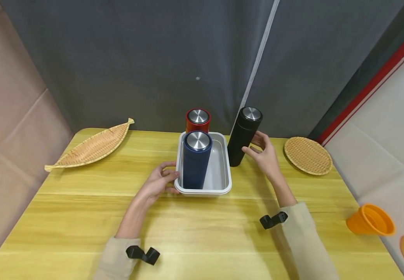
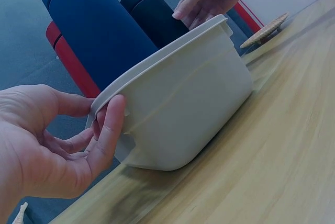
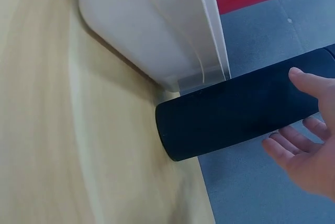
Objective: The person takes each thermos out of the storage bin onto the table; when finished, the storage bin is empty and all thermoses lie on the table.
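Observation:
A white plastic bin [image 1: 218, 163] sits on the table, its left rim held between the thumb and fingers of my left hand [image 1: 157, 179]. Inside the bin stands a blue thermos [image 1: 195, 165]. Behind that, a red thermos [image 1: 197, 126] also rises from the bin and is partly hidden by the blue one. To the right of the bin, a black thermos [image 1: 241, 139] stands on the table. My right hand [image 1: 264, 154] is at its right side, fingers loosely spread. In the right wrist view the thumb [image 3: 309, 81] overlaps the black thermos, with the other fingers just below its side.
At the left of the table lies a long leaf-shaped woven basket [image 1: 90, 146]. A round woven plate [image 1: 308, 155] is at the back right, near an orange cup [image 1: 370, 221] lower down the right edge. A grey curtain [image 1: 135, 70] hangs behind the table.

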A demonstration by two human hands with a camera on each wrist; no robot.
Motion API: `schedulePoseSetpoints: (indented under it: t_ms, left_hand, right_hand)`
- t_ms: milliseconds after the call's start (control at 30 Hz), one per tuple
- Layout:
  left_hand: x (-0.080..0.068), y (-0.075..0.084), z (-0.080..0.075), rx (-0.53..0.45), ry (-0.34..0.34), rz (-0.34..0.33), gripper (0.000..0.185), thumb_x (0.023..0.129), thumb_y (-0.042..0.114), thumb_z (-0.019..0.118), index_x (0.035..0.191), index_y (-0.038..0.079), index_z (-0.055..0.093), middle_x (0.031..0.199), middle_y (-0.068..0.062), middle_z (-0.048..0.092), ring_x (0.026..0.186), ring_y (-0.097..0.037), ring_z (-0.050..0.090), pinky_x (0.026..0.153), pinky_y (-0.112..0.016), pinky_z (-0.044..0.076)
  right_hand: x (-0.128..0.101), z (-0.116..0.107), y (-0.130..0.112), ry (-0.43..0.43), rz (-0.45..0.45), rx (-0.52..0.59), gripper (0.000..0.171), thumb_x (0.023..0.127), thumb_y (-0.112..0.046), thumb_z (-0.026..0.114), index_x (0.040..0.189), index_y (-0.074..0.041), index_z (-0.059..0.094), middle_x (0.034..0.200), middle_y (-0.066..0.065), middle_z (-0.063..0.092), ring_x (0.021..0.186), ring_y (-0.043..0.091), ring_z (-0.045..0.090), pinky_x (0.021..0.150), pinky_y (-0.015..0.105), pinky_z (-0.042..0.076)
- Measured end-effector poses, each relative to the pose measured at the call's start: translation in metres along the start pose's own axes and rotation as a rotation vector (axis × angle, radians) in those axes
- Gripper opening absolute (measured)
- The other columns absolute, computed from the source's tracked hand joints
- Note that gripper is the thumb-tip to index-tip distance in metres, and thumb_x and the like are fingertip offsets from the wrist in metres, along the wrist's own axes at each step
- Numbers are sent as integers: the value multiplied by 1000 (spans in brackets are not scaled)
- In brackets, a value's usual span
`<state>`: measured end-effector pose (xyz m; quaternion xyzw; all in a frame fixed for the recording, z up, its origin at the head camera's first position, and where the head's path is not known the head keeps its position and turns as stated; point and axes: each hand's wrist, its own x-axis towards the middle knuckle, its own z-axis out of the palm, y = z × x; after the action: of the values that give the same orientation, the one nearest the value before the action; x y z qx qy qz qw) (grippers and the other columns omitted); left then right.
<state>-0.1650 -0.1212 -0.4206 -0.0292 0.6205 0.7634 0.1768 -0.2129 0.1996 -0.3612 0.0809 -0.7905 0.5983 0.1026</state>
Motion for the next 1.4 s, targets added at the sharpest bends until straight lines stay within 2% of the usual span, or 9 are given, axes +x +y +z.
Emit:
schedulePoseSetpoints:
  t_ms: [233,667,733,967,1267,1400]
  left_hand:
    - [0,-1,1,0,-1,-3,47,96,2,55,138,0,34,109,-18,57,75,-23,64,60,-31,59]
    - [1,-1,-2,-4,-4,-4,47,96,2,56,138,0,34,104,-16,57,74,-24,64,61,-34,60]
    - [1,-2,-3,-6,-5,-2,47,96,2,56,138,0,34,104,-16,57,74,-23,64,60,-33,60]
    - [1,-2,-3,-11,-11,-5,47,97,2,55,138,0,33,105,-16,57,75,-23,64,59,-31,60]
    - [0,-1,-2,-3,2,-1,47,96,2,56,138,0,34,107,-17,58,77,-23,63,57,-30,60]
    - [0,0,-1,1,3,-4,48,96,2,56,138,0,33,110,-18,57,78,-22,63,58,-30,60]
  right_hand:
    - [-17,1,-3,51,-49,10,60,83,11,68,136,13,39,129,33,48,119,46,47,101,55,42]
    - [-40,11,-10,48,-124,57,59,79,16,69,132,16,42,123,35,52,116,46,50,98,51,46]
    - [-42,15,-12,34,-143,50,60,79,16,70,132,15,43,122,34,53,114,46,51,97,48,48]
    - [-50,29,-19,-45,-158,46,61,79,15,71,132,14,43,122,34,53,114,45,51,97,55,45]
    - [-58,54,-38,-156,-135,69,62,80,11,73,134,9,43,126,30,53,115,37,53,100,51,45]
    - [-61,65,-43,-197,-153,78,64,80,8,74,135,10,42,127,29,53,116,37,53,100,51,45]
